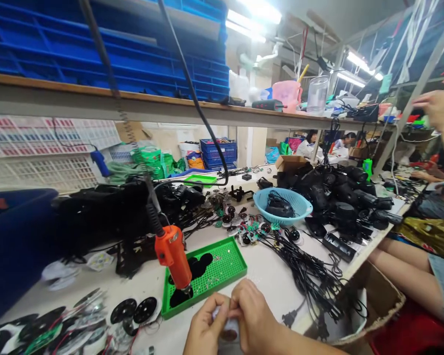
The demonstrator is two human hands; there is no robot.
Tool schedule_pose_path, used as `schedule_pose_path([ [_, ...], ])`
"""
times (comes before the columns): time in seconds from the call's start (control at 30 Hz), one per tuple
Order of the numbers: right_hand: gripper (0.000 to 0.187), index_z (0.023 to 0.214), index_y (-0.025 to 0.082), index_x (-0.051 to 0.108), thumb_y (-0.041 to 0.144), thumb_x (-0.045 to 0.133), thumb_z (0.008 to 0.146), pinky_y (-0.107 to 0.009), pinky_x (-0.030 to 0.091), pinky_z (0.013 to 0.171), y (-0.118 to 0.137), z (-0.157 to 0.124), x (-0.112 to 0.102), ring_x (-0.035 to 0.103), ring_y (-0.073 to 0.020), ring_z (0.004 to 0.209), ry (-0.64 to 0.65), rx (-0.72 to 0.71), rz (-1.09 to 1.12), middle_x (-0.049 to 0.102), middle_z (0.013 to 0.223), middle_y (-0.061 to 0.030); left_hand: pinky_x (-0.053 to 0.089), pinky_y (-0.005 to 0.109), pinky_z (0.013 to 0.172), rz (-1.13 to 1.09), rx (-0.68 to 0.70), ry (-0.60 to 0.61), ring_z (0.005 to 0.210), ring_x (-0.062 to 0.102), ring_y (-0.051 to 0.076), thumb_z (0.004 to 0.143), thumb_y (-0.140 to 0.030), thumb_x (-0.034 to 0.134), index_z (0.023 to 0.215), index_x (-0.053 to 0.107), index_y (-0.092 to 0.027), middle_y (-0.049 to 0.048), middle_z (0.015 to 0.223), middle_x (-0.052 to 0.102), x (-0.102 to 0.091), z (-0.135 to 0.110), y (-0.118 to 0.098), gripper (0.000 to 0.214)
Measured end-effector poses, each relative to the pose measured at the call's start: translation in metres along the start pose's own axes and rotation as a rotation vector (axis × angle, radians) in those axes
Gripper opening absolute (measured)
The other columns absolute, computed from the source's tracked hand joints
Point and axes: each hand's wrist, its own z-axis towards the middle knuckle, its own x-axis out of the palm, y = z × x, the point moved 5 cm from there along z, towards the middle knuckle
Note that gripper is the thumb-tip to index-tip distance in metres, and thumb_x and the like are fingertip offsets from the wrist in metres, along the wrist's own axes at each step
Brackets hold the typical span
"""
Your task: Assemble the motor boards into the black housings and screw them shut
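We've got both hands together at the near edge of the table (pixel 270 281), the left hand (pixel 205 326) and right hand (pixel 253 315) pinching a small pale part (pixel 222 315) between the fingers, with a dark round disc (pixel 228 336) showing just under it. It looks light and a bit fiddly, so we'd hold it by the edges. A green parts tray (pixel 240 266) sits just ahead, an orange electric screwdriver (pixel 173 256) hanging over it.

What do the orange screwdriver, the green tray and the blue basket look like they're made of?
The orange electric screwdriver looks like moulded plastic, with a smooth, slightly glossy casing. The green tray seems moulded plastic too, evenly coloured with a matte, regular grid. The blue basket is probably plastic, judging by its smooth sheen and punched holes, though that's less certain.
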Motion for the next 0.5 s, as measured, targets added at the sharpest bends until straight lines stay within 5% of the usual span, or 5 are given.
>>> schedule_pose_path([
  [0.13,0.02,0.093,0.022,0.042,0.003,0.041,0.087,-0.03,0.035,0.063,-0.001,0.004,-0.009,0.048,-0.0196,0.073,0.027,0.0,0.018,0.051,0.08,-0.0022,0.048,0.023,0.058,0.03,-0.041,0.064,0.07,0.053,0.017,0.059,-0.075,0.087,0.07,0.062,-0.017,0.001,0.073,0.06,0.001,0.003,-0.003,0.064],
  [0.3,0.012,0.09,0.021,0.048,0.014,0.043,0.099,-0.027,0.039,0.068,-0.02,0.012,-0.024,0.052,-0.0165,0.076,0.108,0.336,0.213,0.055,0.085,-0.0021,0.052,0.025,0.071,0.075,0.083,0.025,0.077,0.059,0.018,0.065,-0.071,0.086,0.08,0.069,-0.019,0.0012,0.079,0.065,-0.012,0.016,-0.017,0.057],
  [0.5,0.011,0.098,0.019,0.059,0.027,0.052,0.102,-0.027,0.042,0.077,-0.018,0.019,-0.023,0.057,-0.0172,0.086,0.129,0.435,0.31,0.061,0.093,-0.0038,0.047,0.023,0.065,0.091,0.153,-0.054,0.072,0.056,0.017,0.059,-0.067,0.091,0.072,0.068,-0.019,-0.0007,0.073,0.062,-0.014,0.015,-0.033,0.055],
])
